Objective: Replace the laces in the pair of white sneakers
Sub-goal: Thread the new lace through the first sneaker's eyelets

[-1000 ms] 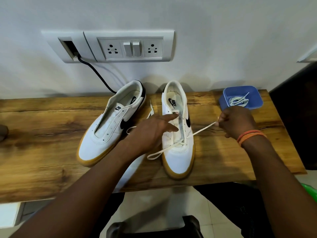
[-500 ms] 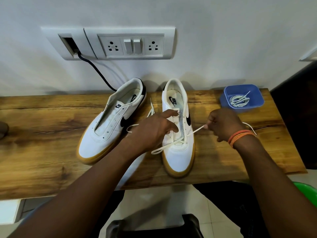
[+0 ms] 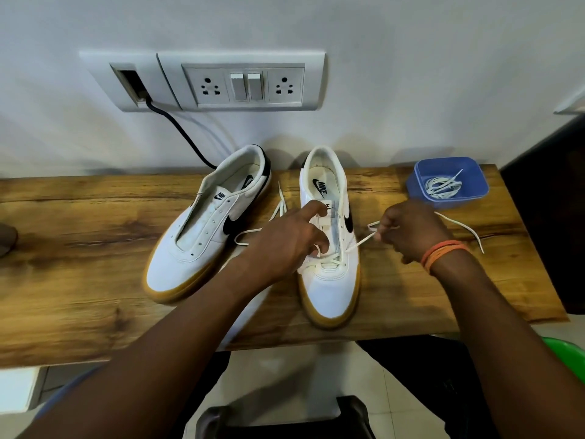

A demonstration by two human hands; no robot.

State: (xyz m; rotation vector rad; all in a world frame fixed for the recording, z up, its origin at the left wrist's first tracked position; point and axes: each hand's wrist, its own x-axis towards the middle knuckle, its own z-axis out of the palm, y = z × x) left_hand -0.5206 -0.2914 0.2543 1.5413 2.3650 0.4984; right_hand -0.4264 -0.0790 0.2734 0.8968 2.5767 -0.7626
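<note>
right now the left hand (image 3: 285, 245) rests on the right-hand sneaker (image 3: 329, 248), its fingers (image 3: 311, 209) spread over the tongue and eyelet rows, apparently to pin the shoe to the desk (image 3: 79, 264) and keep the opening clear, though whether they pinch anything underneath i cannot tell. just beside those fingers, on the outer side of the shoe, the right hand (image 3: 408, 231) is clenched on the lace (image 3: 359, 243), which runs taut from the lowest eyelets up into its grip, likely to draw slack through. beyond the left fingers the other sneaker (image 3: 202, 229) lies unlaced, and past the right fingers a blue tub (image 3: 449, 198) holds a coiled lace.
</note>
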